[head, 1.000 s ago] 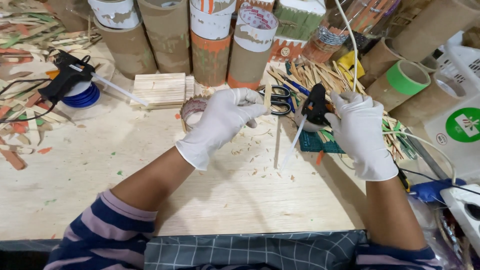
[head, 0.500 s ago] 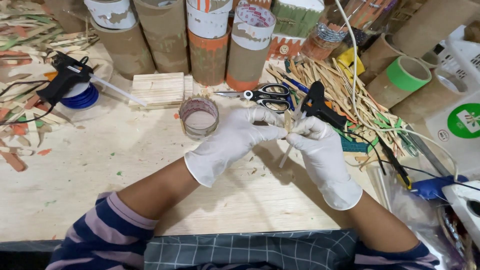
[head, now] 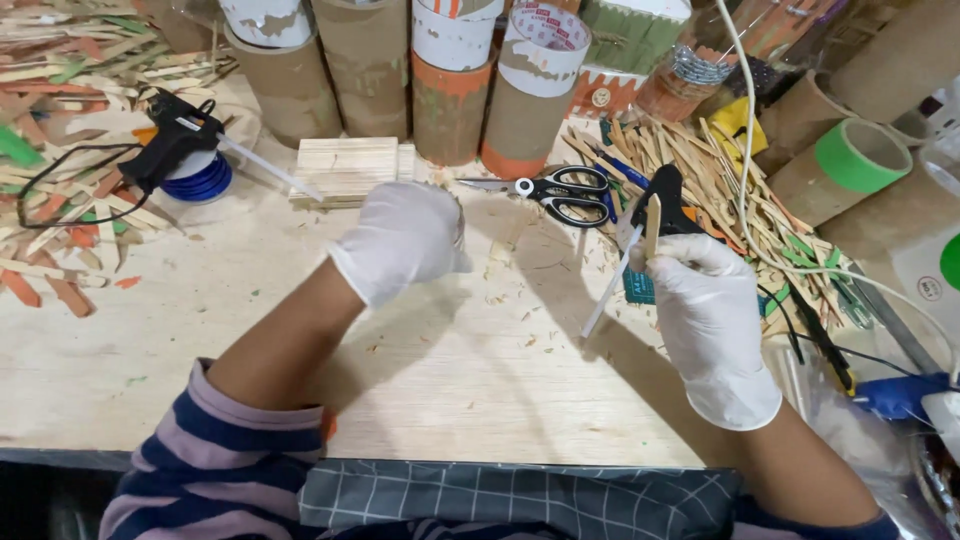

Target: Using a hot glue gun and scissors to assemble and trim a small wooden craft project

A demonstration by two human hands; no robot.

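Head cam looking down at a plywood workbench (head: 480,400) that's pretty cluttered around the edges. Both hands are in white gloves, striped sleeves below.

The right hand (head: 712,320) is curled closed around a flat wooden stick (head: 652,226), pinching it so it stands upright out of the top of the fist. A thin white rod (head: 610,285) also seems to be in that grip, slanting down and to the left from the fingers, its lower end over the bare bench. Right behind the hand there's a black glue gun (head: 668,195), partly hidden, lying on a big messy heap of wooden sticks (head: 730,190).

The left hand (head: 405,240) is balled up loosely, back of the glove toward the camera. Something might be under it, but the glove covers it, so I honestly can't tell whether it's gripping anything. It sits just in front of a neat stack of wooden slats (head: 345,165).

Between the two hands, a bit further back, black-handled scissors (head: 555,190) lie flat on the bench, blades pointing left. Along the back edge stands a row of cardboard tubes (head: 450,90). Far left there's a second black glue gun (head: 175,140) resting by a blue spool (head: 205,180), with a glue stick poking out the back. On the right, a roll with green tape (head: 850,155). Little wood shavings are scattered on the bench in the middle.
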